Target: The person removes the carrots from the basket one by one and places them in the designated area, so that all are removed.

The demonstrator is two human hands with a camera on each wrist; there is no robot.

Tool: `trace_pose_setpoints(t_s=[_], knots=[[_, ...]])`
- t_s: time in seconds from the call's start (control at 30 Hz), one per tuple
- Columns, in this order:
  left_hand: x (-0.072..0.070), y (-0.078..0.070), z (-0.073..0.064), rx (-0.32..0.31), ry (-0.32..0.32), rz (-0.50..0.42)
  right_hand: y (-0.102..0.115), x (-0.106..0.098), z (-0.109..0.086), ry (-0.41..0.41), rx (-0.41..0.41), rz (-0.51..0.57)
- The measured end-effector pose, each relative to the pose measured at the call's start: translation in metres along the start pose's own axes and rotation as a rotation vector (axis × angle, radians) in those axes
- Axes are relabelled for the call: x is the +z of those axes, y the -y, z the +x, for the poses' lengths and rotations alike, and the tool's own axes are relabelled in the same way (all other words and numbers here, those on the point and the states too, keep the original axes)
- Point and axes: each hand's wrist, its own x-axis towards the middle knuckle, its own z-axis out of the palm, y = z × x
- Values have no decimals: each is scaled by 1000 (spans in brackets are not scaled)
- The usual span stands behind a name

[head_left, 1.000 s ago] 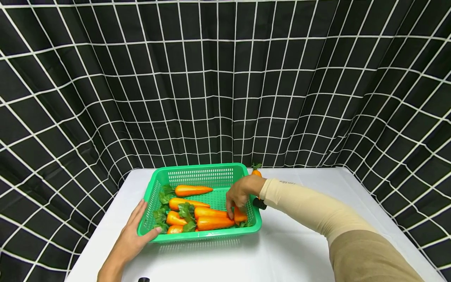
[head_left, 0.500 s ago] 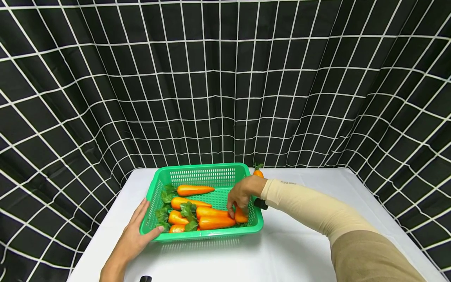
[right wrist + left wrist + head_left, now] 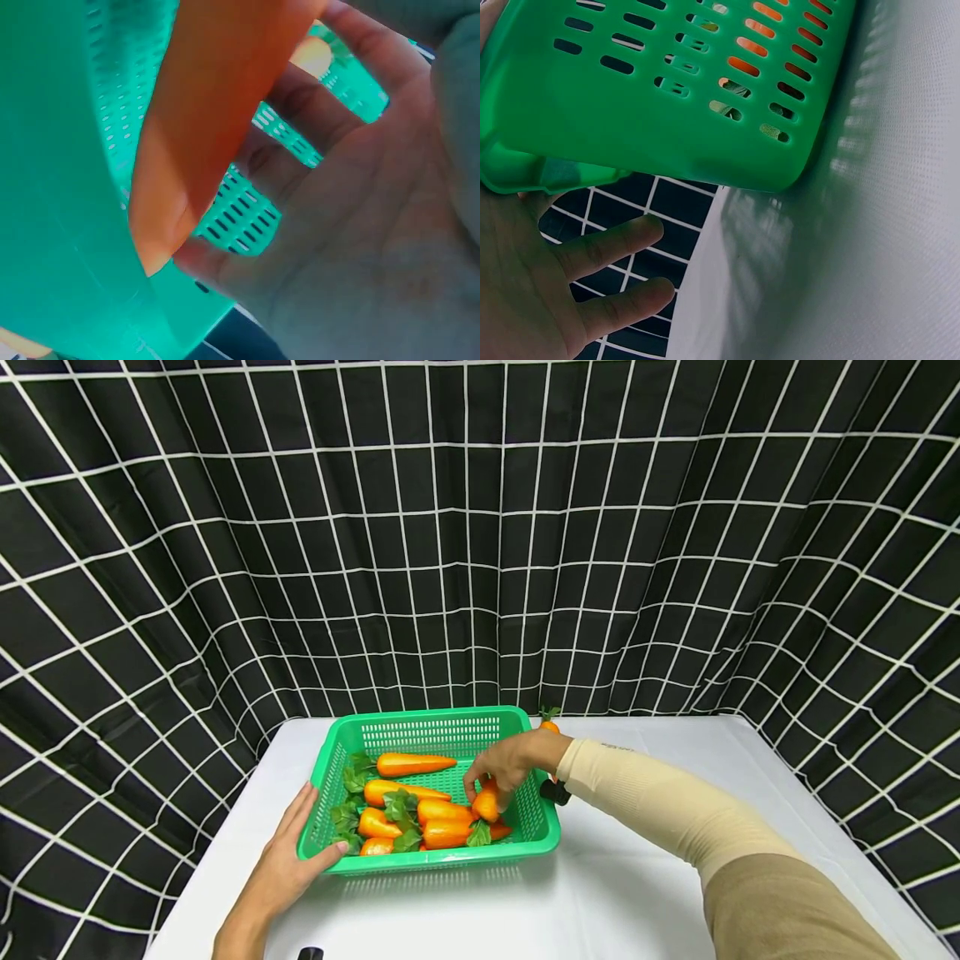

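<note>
The green perforated basket (image 3: 480,858) sits on the table with several orange carrots in it, their leafy tops mostly to the left. My left hand (image 3: 276,867) rests at its near left corner, thumb on the rim and fingers along the outer side. Two straight, spread fingers (image 3: 622,244) show beneath the basket wall in the left wrist view. Inside the basket's right half, my right hand (image 3: 504,767) holds a carrot (image 3: 486,802) tilted, leaves toward me, above two lying carrots. That carrot's tapered end (image 3: 172,210) lies across the fingers in the right wrist view.
Behind the basket's right side, another carrot (image 3: 550,727) lies on the white table (image 3: 645,893), partly hidden by my right wrist. A carrot (image 3: 416,765) lies along the basket's far side. Black cloth with white grid lines (image 3: 480,568) hangs around the table.
My right hand has lifted the carrot from the basket's right end and shifted it left, turning its leafy top into view. My left hand keeps its place on the rim.
</note>
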Motion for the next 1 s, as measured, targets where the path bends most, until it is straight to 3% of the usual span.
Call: trace_pose_setpoints(t_s=[0.77,0.87,1.0], knots=[[2,3,-1,48,-24,1,-5,-6,6,-346,-245,167],[2,4,-1,52,-25,-1,-6,-7,5,-384,-249,217],[2,3,-1,48,-22,-3,-5,-9,4,-401,-222,361]])
